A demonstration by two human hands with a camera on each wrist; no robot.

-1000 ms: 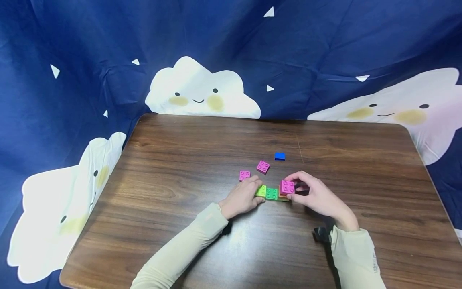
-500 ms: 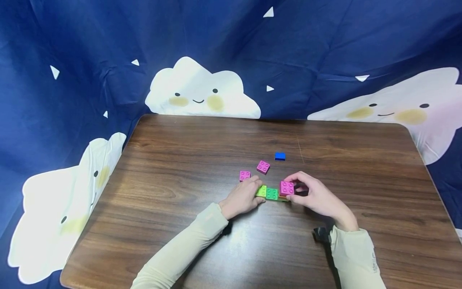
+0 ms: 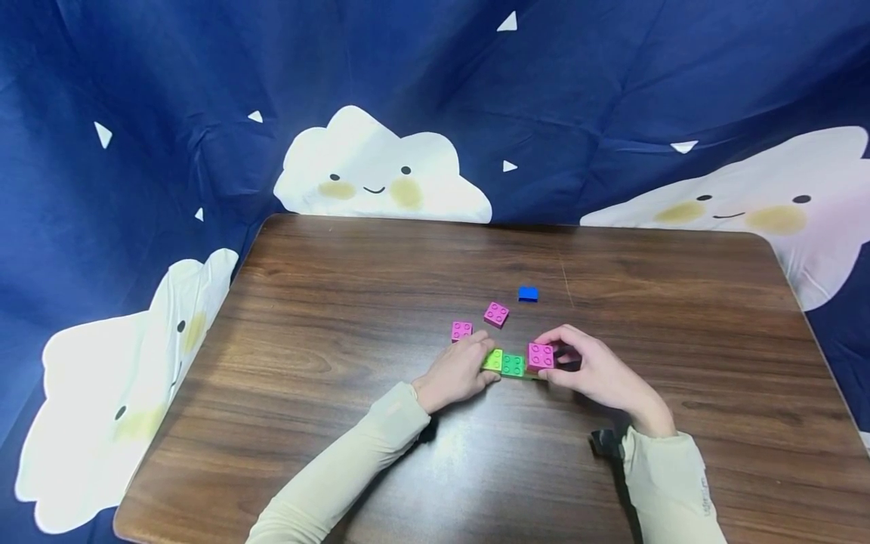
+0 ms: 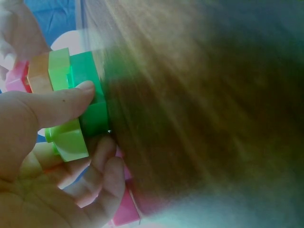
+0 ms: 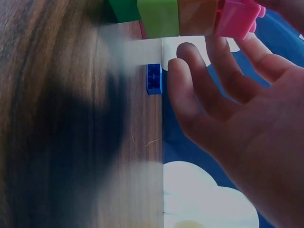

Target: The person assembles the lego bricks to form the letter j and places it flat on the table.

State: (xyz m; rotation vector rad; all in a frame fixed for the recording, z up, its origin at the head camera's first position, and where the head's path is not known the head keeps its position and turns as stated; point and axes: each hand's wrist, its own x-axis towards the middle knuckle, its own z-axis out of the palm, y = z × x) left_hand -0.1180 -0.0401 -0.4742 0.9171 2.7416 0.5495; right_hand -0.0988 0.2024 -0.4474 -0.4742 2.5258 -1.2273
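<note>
My left hand (image 3: 458, 370) grips the left end of a joined toy brick build, where a lime brick (image 3: 492, 360) sits on a green base (image 4: 96, 116). In the left wrist view the thumb presses the green side. At the build's right end, a second lime brick (image 5: 158, 19) and an orange brick (image 5: 197, 16) are stacked. Above them my right hand (image 3: 591, 370) pinches a pink brick (image 3: 540, 356) between thumb and fingers. A sliver of red shows between orange and pink; I cannot tell whether the pink brick is pressed fully home.
Beyond the left hand lies a pink brick (image 3: 461, 330), partly covered by its fingers. Another pink brick (image 3: 496, 314) and a blue brick (image 3: 528, 294) lie farther back on the wooden table (image 3: 340, 287). A blue cloud-print curtain (image 3: 544, 98) hangs behind.
The pink brick in my right hand has come down slightly over the stack, so less orange shows under it. My left hand has stayed in place.
</note>
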